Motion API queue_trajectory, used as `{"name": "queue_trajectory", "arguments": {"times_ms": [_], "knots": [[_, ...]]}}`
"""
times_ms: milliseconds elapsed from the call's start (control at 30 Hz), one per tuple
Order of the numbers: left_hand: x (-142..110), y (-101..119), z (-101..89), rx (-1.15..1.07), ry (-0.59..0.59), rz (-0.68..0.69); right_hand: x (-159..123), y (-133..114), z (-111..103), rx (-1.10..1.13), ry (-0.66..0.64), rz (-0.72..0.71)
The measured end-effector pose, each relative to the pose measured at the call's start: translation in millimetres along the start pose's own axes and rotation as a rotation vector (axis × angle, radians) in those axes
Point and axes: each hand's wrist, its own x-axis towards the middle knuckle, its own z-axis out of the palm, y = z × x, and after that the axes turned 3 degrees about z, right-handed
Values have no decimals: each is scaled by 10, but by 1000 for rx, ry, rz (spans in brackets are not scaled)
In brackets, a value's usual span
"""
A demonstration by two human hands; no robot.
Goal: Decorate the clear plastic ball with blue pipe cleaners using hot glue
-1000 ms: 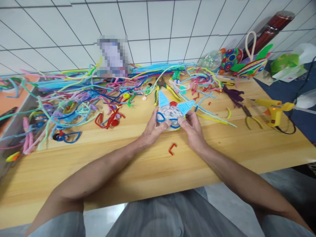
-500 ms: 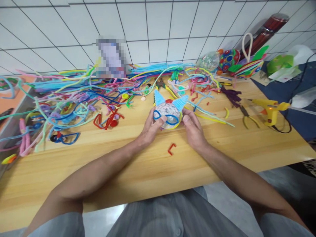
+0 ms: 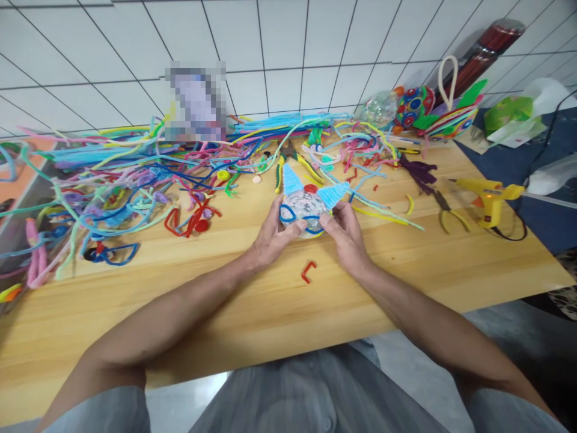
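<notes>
We hold a round, see-through ball with a crumpled silvery-white look (image 3: 301,203) between our two hands, over the pale wooden counter (image 3: 216,337). Our left hand (image 3: 274,233) is clamped on the ball's left side, its thumb lying across the lower front. Our right hand (image 3: 348,239) is clamped on the other side, its thumb tip against the right end of a dark-blue fuzzy wire bent into two spectacle-like loops (image 3: 308,219), which lies across the ball's front. Beyond our thumbs, two light-blue ridged triangles (image 3: 292,180) stick up from the ball, with a small round red piece (image 3: 310,189) between them.

Nearer to us than both hands, a short red bent stick (image 3: 309,272) lies by itself on the counter. Just past the ball we see pliers with yellow-and-green handles (image 3: 310,171), their handles spread. To the left of our left hand lie a tangle of red fuzzy wires (image 3: 193,222) and, farther off, a heap of many-coloured fuzzy wires (image 3: 135,174). Well to the right of our right hand are dark-nosed pliers with thin yellow handles (image 3: 446,210) and, beyond them, a yellow glue gun (image 3: 491,195).
</notes>
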Motion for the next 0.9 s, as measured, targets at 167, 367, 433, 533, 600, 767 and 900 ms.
{"name": "queue_trajectory", "arguments": {"times_ms": [167, 367, 433, 533, 600, 767, 900], "knots": [[-37, -25, -38, 45, -16, 1, -45, 26, -5, -41, 6, -7], [-88, 2, -46, 102, 25, -47, -75, 64, -71, -176, -17, -35], [-96, 6, -35, 105, 48, -58, -88, 65, -94, -210, -46, -46], [-97, -14, -23, 93, 49, -31, -99, 50, -116, -223, -64, -37], [-95, -37, -27, 103, 33, -1, -95, 30, -115, -183, -76, -21], [-97, -76, -56, 232, 14, 122, -52, -25, -74, -30, -103, -5], [-86, -80, -39, 241, 37, 139, -18, -19, -62, -4, -102, 0]]}}
